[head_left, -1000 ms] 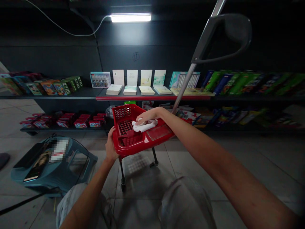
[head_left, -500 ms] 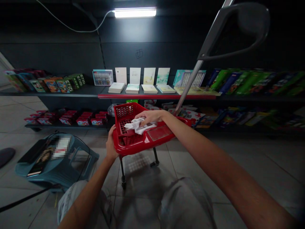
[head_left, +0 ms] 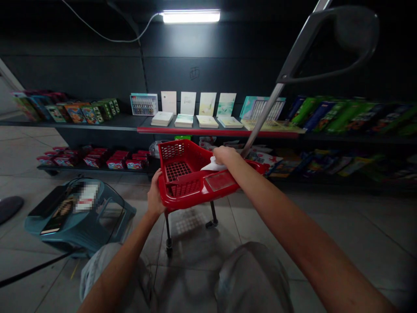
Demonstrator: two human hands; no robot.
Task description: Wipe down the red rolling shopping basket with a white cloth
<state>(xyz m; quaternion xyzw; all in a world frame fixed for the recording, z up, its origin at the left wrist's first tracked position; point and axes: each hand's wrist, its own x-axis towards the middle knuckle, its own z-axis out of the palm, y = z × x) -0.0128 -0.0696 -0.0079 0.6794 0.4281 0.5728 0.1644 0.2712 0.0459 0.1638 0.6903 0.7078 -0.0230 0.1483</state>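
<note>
A red plastic shopping basket [head_left: 185, 191] with mesh walls stands on thin black legs with a caster [head_left: 168, 232]. My left hand [head_left: 154, 195] grips its near left rim. My right hand [head_left: 224, 155] presses a white cloth [head_left: 212, 165] onto the basket's right side, and most of the cloth is hidden under the palm. A long metal handle [head_left: 263, 119] with a dark plastic grip [head_left: 329, 43] rises from the basket's far right, past my right hand.
Dark shelves [head_left: 221, 130] hold notebooks, cards and boxed goods behind the basket. A teal plastic stool [head_left: 81, 217] with items on it lies at the lower left. A black cable [head_left: 35, 270] crosses the tiled floor [head_left: 195, 261]. My grey-clad knees [head_left: 252, 278] are below.
My right hand and the cloth have slid right, away from the basket's mesh floor toward its right side. The view has shifted slightly. My left hand keeps its hold.
</note>
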